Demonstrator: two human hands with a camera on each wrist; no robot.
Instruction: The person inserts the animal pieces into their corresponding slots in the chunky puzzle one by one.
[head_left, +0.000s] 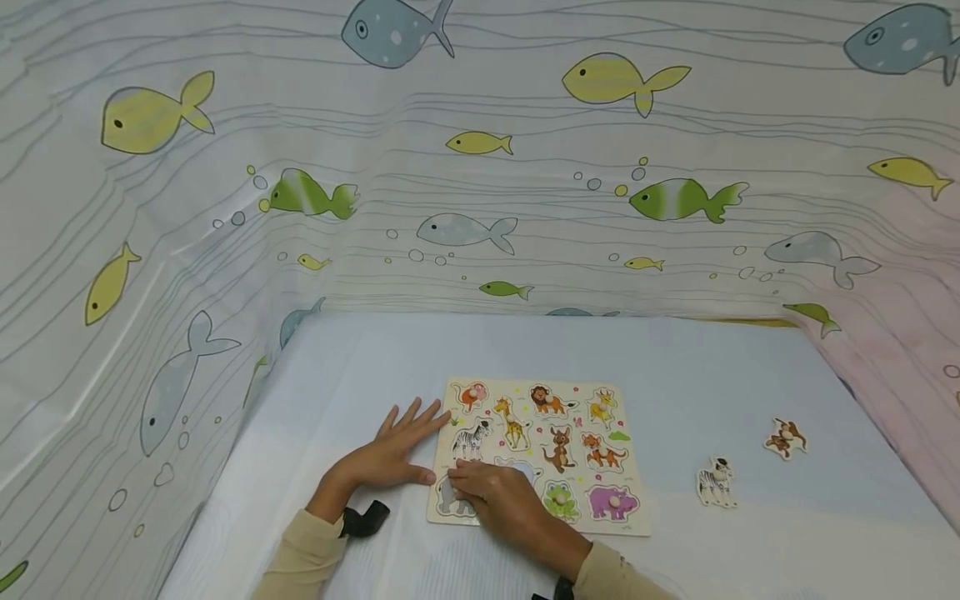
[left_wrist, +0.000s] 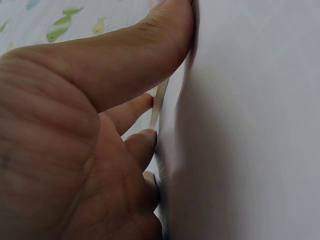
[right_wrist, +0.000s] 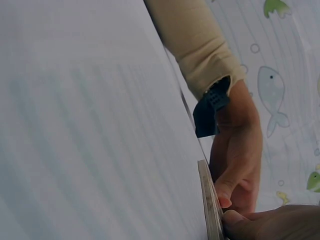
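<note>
A wooden animal peg puzzle board [head_left: 540, 527] lies flat on the table. My left hand [head_left: 397, 446], fingers spread, touches the board's left edge with fingertips and thumb. In the left wrist view the thumb [left_wrist: 135, 50] lies along that edge. My right hand [head_left: 510, 504] is over the lower left of the board, pinching the grey elephant puzzle piece [head_left: 448, 500]; its fingers partly hide the piece. Above it is the zebra picture [head_left: 470, 439]. A pale animal shape [head_left: 525, 467] is partly covered by the right hand.
On the table right of the board lie a loose zebra piece [head_left: 716, 483] and a brown-and-white animal piece [head_left: 786, 438]. Several other animals fill the board, including a frog [head_left: 560, 502] and a purple hippo [head_left: 613, 503]. Fish-printed sheets [head_left: 555, 233] enclose the table's back and sides.
</note>
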